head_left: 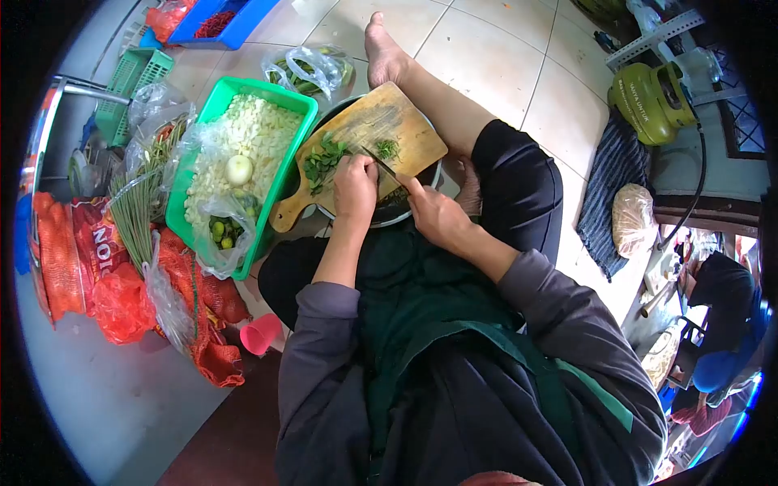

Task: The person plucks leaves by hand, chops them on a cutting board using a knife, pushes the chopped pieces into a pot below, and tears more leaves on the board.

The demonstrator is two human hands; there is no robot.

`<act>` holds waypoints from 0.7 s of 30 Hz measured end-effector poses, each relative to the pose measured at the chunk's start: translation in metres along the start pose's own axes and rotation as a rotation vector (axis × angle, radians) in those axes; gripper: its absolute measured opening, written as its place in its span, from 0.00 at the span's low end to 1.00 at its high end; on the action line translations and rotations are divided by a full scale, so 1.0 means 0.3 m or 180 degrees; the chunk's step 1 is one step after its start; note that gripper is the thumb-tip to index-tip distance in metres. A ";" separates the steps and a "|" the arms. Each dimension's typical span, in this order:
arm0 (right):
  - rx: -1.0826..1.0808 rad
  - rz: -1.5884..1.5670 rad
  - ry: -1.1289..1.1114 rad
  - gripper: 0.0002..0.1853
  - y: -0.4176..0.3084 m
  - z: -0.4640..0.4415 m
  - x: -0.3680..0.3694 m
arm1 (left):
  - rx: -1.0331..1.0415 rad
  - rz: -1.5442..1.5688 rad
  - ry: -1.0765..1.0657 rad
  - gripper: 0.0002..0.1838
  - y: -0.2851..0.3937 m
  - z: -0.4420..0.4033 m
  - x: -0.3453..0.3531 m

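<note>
A wooden cutting board with a handle rests tilted over a round metal basin between my legs. My right hand is wrapped round the handle of a knife, its blade lying over the board. Beside the blade, my left hand has its fingers curled on green leaves, partly hidden beneath them. More leaves spread to the left of that hand. Past the knife tip sits a small heap of chopped greens.
At left, a green tray holds chopped white pieces, a peeled onion and bagged small green fruits. Lemongrass stalks, red net sacks and a pink cup stand further left. A green gas cylinder is at right.
</note>
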State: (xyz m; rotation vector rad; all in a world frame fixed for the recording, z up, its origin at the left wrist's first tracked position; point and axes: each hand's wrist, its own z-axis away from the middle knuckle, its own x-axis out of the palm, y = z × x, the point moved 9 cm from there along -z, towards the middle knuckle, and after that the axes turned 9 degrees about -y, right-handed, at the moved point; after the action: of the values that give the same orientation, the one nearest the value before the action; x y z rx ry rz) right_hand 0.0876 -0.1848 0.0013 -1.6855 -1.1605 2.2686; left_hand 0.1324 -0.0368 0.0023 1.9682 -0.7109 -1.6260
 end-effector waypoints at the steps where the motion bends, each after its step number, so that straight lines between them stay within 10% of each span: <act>1: 0.0073 0.0075 -0.0085 0.22 0.001 -0.002 0.013 | -0.0004 -0.0022 -0.0036 0.03 -0.002 -0.002 0.002; 21: -0.0016 -0.0104 -0.0057 0.25 0.009 -0.110 0.053 | -0.0076 -0.0170 -0.0072 0.05 0.016 0.001 -0.011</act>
State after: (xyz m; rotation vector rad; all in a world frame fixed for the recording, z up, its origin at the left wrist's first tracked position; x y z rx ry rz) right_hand 0.1105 -0.1622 -0.0162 -1.6391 -1.1894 2.2679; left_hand 0.1313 -0.0383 0.0078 1.9707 -0.6497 -1.6829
